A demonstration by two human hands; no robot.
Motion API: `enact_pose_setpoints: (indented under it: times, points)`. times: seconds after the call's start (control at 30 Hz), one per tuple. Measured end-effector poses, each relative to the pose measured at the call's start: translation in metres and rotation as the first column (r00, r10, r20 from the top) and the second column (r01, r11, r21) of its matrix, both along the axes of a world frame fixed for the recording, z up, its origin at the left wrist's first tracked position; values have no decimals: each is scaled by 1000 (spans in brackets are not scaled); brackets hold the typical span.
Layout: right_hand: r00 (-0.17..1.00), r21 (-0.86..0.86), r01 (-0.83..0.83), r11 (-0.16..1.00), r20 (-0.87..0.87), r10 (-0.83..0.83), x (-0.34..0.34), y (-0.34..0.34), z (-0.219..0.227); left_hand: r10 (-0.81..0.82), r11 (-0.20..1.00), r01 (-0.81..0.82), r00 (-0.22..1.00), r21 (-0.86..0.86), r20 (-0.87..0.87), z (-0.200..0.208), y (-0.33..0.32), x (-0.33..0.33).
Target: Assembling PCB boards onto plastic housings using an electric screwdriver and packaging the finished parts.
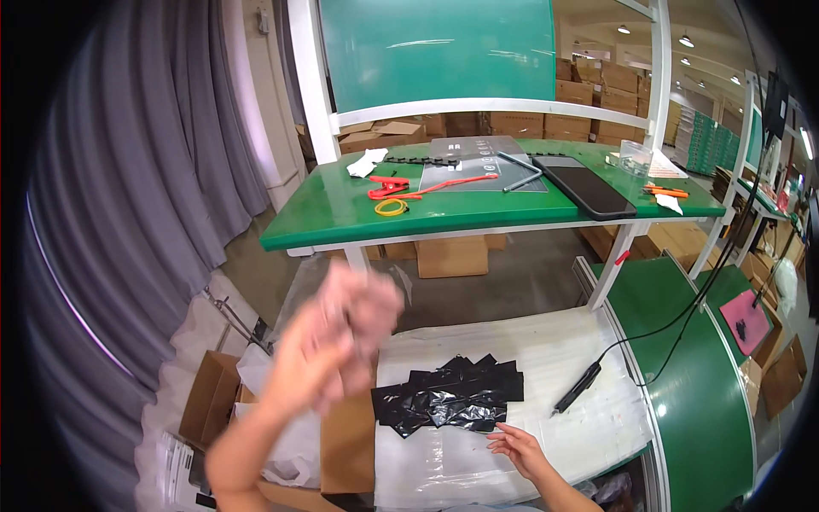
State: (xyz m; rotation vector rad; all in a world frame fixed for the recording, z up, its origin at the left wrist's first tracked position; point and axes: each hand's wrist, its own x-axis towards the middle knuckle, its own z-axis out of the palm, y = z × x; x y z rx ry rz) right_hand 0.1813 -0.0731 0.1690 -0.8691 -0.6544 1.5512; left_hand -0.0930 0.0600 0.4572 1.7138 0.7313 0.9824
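Note:
My left hand [328, 341] is raised at the left, above the edge of a cardboard box. Motion smears its fingers, so whether they hold anything is unclear. A pile of shiny black plastic pouches [448, 397] lies overlapping on the white padded sheet [546, 346] in front of me. At the pile's lower right edge is my right hand [519, 448], its fingers extended and loosely apart, with nothing visible in them. The fingertips are close to the nearest pouch; I cannot tell if they touch it.
A black pen-shaped tool [577, 388] on a cable lies right of the pile. Beyond stands a green shelf [341, 218] holding a dark phone-like slab [589, 188], red straps [401, 189] and yellow tape [391, 207]. An opened cardboard box [348, 439] is at the left, a green conveyor [699, 384] at the right.

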Motion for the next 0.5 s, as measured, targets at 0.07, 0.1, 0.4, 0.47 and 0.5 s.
enact_pose_setpoints:
  times: [0.07, 0.1, 0.4, 0.47, 0.5]
  points:
    - [998, -43, 29, 999, -62, -32, 4, -4, -6, -97, 963, 51, 982, 266, 164, 60, 27, 42]
    - [991, -73, 36, 997, -122, -45, 4, -4, -11, -44, 980, 26, 995, 198, 88, 80, 44, 42]
    - [969, -133, 204, 970, -110, -219, -10, -41, -25, 443, 841, 100, 436, 532, -783, 112, 148, 194]
    - [966, -198, 257, 946, 68, -248, -4, -66, -48, 806, 592, -145, 114, 793, -581, 99, 73, 208]
    - [941, -228, 296, 928, 234, -243, -4, -79, -60, 800, 600, -150, 100, 786, -592, 101, 65, 212]
